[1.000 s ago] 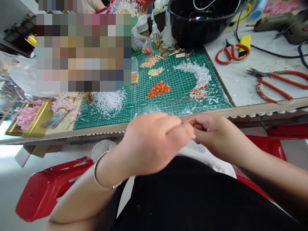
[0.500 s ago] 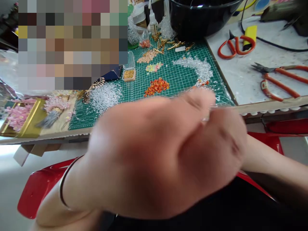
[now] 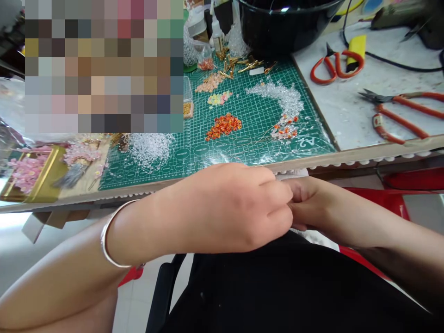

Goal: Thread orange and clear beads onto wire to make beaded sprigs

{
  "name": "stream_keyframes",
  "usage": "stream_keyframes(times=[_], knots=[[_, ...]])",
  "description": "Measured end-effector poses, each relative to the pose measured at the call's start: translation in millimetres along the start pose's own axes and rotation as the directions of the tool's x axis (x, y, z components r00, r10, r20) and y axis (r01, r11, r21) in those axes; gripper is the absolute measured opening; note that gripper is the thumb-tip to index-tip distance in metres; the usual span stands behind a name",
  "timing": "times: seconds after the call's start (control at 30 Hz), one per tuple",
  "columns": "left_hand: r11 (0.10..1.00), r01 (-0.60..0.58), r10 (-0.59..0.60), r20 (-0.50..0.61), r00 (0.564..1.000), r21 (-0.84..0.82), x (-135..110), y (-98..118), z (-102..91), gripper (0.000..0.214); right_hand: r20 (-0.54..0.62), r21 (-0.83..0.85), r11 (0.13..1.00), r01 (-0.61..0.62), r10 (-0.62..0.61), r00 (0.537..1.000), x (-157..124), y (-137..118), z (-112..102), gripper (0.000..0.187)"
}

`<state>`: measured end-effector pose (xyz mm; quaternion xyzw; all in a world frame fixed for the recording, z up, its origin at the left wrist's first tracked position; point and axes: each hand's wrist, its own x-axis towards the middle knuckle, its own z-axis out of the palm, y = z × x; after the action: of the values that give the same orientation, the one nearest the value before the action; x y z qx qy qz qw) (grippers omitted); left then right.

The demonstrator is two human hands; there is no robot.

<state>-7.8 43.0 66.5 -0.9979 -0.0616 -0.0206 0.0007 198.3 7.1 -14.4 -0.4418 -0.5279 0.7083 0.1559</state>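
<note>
So, the fingers of my left hand (image 3: 239, 208) are curled in, with the back of the hand up toward me. The fingers of my right hand (image 3: 312, 203) are bent too, and their tips hide behind the left ones. I can't tell what, if anything, either hand's fingers are pinching. Both hands are close together over my black clothes (image 3: 274, 282), just by the front edge of the white-topped table (image 3: 350, 111). A shiny silver bangle (image 3: 106, 238) goes around my left wrist.

Past my hands, a green cutting mat with white grid lines (image 3: 253, 115) lies on the table. Nearest on it is a little pile of shiny orange beads (image 3: 224, 126). To the right of that, a curvy pile of clear beads (image 3: 286, 95) bends round, with some orange beads mixed in at its near end. Thin wires (image 3: 263, 137) lie beside that end. Another heap of clear beads (image 3: 151, 149) is over on the left.

Farther back are small yellow and pink bits (image 3: 219, 98), peach-coloured bits (image 3: 210, 82) and gold metal pieces (image 3: 232, 65). Behind them stands a big round black bowl (image 3: 287, 30). Off to the right, on the white part, are long pliers with orange handles (image 3: 404, 122) and small cutters with orange loop handles (image 3: 338, 65).
</note>
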Motion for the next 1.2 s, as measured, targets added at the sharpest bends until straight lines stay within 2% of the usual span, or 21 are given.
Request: stream_keyframes(times=[0.07,0.13,0.23,0.37,0.43,0.5,0.53,0.6,0.7,0.77,0.87,1.0,1.13,1.2], knots=[[1.000,0.001,0.000,-0.028,1.000,0.024,-1,-1,3.5,0.022,0.057,0.027,1.000,-0.011,0.010,0.998,-2,1,-2,0.027],[0.998,0.066,-0.066,-0.020,0.998,-0.010,-2,-3,6.5,0.022,0.060,0.040,0.999,-0.020,0.018,0.998,-4,2,-4,0.025],[0.971,0.185,-0.178,0.054,0.982,-0.149,-3,-5,8.2,0.023,0.039,0.016,0.999,-0.034,0.033,0.999,-8,2,-4,0.024],[0.923,0.281,-0.241,0.173,0.955,-0.265,0,-3,4.6,0.026,0.024,-0.019,0.999,-0.037,0.037,0.999,-11,-2,-2,0.027],[0.868,0.358,-0.292,0.230,0.928,-0.344,3,-3,1.3,0.027,-0.008,-0.029,0.999,-0.027,0.027,1.000,-13,-3,0,0.029],[0.734,0.452,-0.328,0.318,0.889,-0.507,5,-6,-1.1,0.027,-0.029,-0.031,0.999,-0.016,0.015,0.999,-17,-5,2,0.032],[0.626,0.493,-0.323,0.375,0.869,-0.603,6,-9,-1.3,0.025,-0.028,-0.027,1.000,-0.008,0.007,1.000,-19,-6,3,0.033],[0.351,0.551,-0.268,0.483,0.834,-0.757,6,-15,1.4,0.020,-0.009,-0.046,0.999,0.012,-0.012,1.000,-22,-8,4,0.032],[-0.065,0.549,-0.190,0.550,0.813,-0.834,3,-23,13.2,0.012,-0.031,-0.193,0.978,0.073,-0.080,0.996,-27,-12,4,0.032],[-0.255,0.497,-0.186,0.546,0.817,-0.829,2,-25,23.9,0.015,-0.066,-0.273,0.954,0.127,-0.150,0.986,-29,-14,3,0.036],[-0.402,0.385,-0.225,0.498,0.838,-0.831,1,-23,41.1,0.021,-0.100,-0.268,0.939,0.217,-0.251,0.963,-31,-14,3,0.039],[-0.569,0.225,-0.267,0.436,0.859,-0.791,3,-13,65.9,0.023,-0.183,-0.269,0.914,0.304,-0.359,0.915,-33,-9,4,0.029],[-0.774,0.100,-0.227,0.421,0.878,-0.625,11,6,87.1,0.029,-0.311,-0.246,0.897,0.368,-0.432,0.847,-30,-4,7,0.021],[-0.832,0.041,-0.230,0.412,0.882,-0.553,14,15,91.8,0.032,-0.375,-0.193,0.903,0.384,-0.430,0.821,-27,-3,9,0.019]])
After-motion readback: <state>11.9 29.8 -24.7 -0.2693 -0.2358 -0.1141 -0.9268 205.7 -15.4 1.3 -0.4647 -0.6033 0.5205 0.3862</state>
